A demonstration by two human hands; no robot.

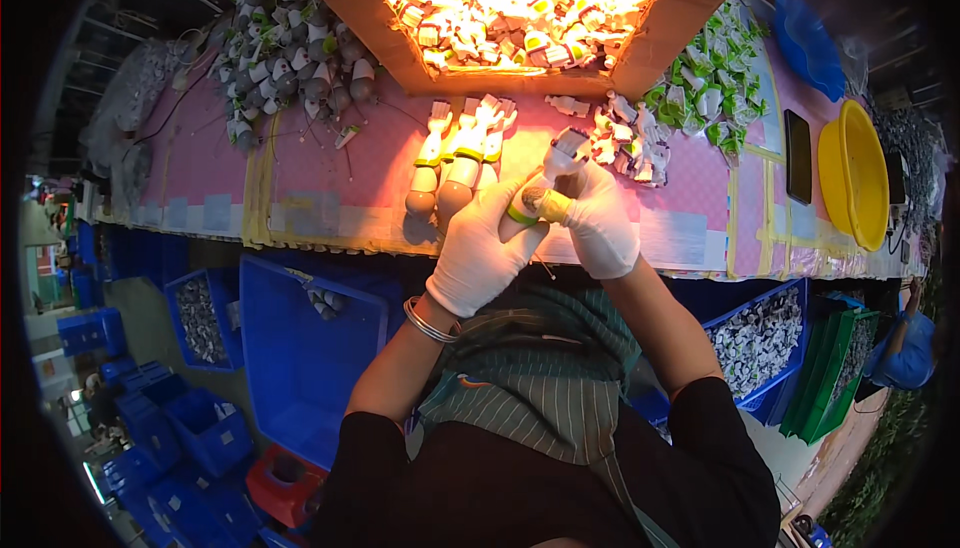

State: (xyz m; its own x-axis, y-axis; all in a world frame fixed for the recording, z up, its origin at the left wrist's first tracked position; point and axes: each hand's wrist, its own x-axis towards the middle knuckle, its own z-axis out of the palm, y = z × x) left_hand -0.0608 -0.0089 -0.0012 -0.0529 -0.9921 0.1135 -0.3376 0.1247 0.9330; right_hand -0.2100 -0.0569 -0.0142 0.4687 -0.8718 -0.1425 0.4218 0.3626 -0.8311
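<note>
In white gloves, my left hand (478,253) and my right hand (605,223) meet above the table's near edge. Between them they grip a white and green plastic toy part (567,151). Its white end points up and away, with the green section between my fingers; the rest is hidden by the gloves. Yellow tape wraps a finger of the right glove. Left of it, several joined toy parts (462,166) lie side by side, with white tops, green bands and rounded grey ends. Loose white and purple pieces (635,143) lie beyond my right hand.
A brightly lit cardboard box (405,60) of white pieces stands ahead. Grey-and-white parts (320,73) are heaped left, green-and-white ones (712,83) right. A yellow basin (855,178), blue basin (808,46) and black flat device (798,156) sit far right. Below is a blue crate (300,368).
</note>
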